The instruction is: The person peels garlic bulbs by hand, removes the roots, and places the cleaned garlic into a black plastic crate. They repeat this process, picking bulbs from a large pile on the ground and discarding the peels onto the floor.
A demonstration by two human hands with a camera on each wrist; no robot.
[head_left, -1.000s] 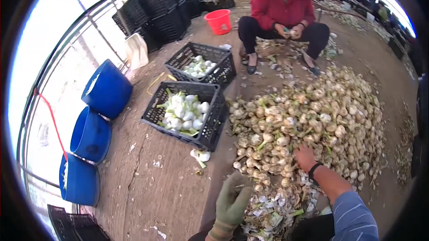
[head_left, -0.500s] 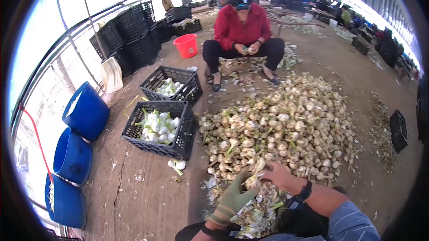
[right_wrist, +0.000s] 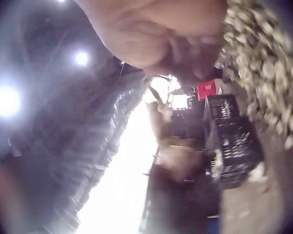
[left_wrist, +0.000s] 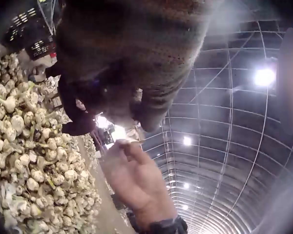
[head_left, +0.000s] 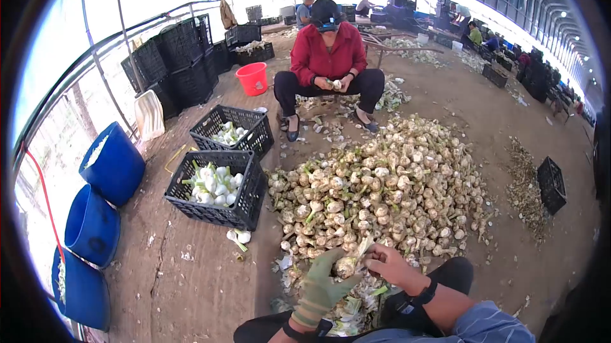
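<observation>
Low in the head view, my green-gloved left hand (head_left: 330, 274) grips a dirty pale bulb (head_left: 346, 267) from below. My bare right hand (head_left: 377, 256), with a black wristband, pinches the bulb's stalk and outer skin from the right. Both hands hover over a litter of peeled scraps (head_left: 356, 308) at the near edge of a big pile of unpeeled bulbs (head_left: 382, 196). The left wrist view shows the glove (left_wrist: 136, 48) close up, the right hand (left_wrist: 136, 180) below it and the pile (left_wrist: 24, 146) at left. The right wrist view is blurred, with the right hand (right_wrist: 161, 29) at the top.
Left of the pile stand two black crates (head_left: 249, 200) (head_left: 258, 139) holding clean white bulbs, one loose bulb (head_left: 238, 237) beside the nearer. Blue barrels (head_left: 111, 165) line the left wall. A seated person in red (head_left: 328, 56) works across the pile, by a red bucket (head_left: 252, 79). Another crate (head_left: 550, 184) sits right.
My right hand left the pile with a bulb and brought it to my gloved left hand, which now grips it. The head view has tilted up.
</observation>
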